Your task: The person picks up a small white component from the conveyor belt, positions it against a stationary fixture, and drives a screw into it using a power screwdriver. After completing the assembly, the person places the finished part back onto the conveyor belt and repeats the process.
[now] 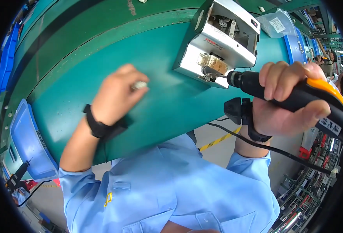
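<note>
My right hand is wrapped round a black electric screwdriver with an orange strip on its body. The driver lies nearly level, its bit pointing left at the front of a silver screw feeder. The bit's tip is at the small pick-up part low on the feeder's face; whether it touches a screw is too small to tell. Over the green mat, left of the feeder, my left hand is closed, with a small whitish piece between thumb and fingers. The rest of that piece is hidden in the hand.
A green mat covers the bench. At the left stands a blue bin, with another electric screwdriver beside it. Behind the feeder's right side lie a clear plastic bag and a blue tray. A black cable hangs below my right wrist.
</note>
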### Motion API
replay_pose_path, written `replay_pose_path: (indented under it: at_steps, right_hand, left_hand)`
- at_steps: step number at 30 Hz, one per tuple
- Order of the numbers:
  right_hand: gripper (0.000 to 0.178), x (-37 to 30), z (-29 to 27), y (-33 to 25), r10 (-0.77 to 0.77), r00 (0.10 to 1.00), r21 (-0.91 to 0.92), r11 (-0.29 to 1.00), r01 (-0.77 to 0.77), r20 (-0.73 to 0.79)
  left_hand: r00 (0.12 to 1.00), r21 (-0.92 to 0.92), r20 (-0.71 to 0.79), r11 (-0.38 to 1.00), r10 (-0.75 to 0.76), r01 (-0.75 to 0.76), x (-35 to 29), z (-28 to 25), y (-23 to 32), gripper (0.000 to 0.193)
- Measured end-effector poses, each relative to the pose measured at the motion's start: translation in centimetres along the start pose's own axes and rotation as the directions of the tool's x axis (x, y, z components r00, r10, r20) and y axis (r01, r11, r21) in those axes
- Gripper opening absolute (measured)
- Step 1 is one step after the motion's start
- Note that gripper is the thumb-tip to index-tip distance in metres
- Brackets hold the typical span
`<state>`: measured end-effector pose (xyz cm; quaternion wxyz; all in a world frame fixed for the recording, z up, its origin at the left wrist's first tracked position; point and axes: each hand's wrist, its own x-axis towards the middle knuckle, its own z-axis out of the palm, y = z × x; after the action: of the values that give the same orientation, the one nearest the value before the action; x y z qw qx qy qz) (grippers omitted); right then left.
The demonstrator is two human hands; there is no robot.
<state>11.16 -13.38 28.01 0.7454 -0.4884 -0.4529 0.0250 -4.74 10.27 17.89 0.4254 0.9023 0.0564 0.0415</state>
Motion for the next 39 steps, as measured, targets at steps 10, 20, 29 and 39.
replay_pose_path:
  at_steps: [10, 20, 29, 39]
  right_hand:
    - [0.052, 2.1, -0.4, 1.3, 0.203, 0.978, 0.097, 0.973, -0.207, 0.046]
    - [0.058, -0.2, 2.3, 1.7, 0.117, 0.969, 0.236, 0.957, -0.169, 0.219]
    - [0.061, -2.7, 6.2, 3.5, 0.122, 0.973, 0.147, 0.977, -0.152, 0.198]
    - [0.06, -2.7, 8.2, 3.8, 0.298, 0.931, -0.043, 0.954, -0.296, 0.213]
  left_hand:
    - [0.997, -0.212, 0.069, 0.977, 0.038, -0.023, -0.3, 4.9, 0.6, 0.024]
    - [0.998, -0.437, 0.048, 0.898, -0.044, 0.061, 0.2, 7.0, 0.0, 0.022]
    - [0.999, -0.403, 0.021, 0.915, 0.024, -0.014, -0.2, 7.3, -0.5, 0.026]
    - [0.996, -0.419, -0.048, 0.903, 0.079, -0.092, -0.4, 7.3, -0.2, 0.02]
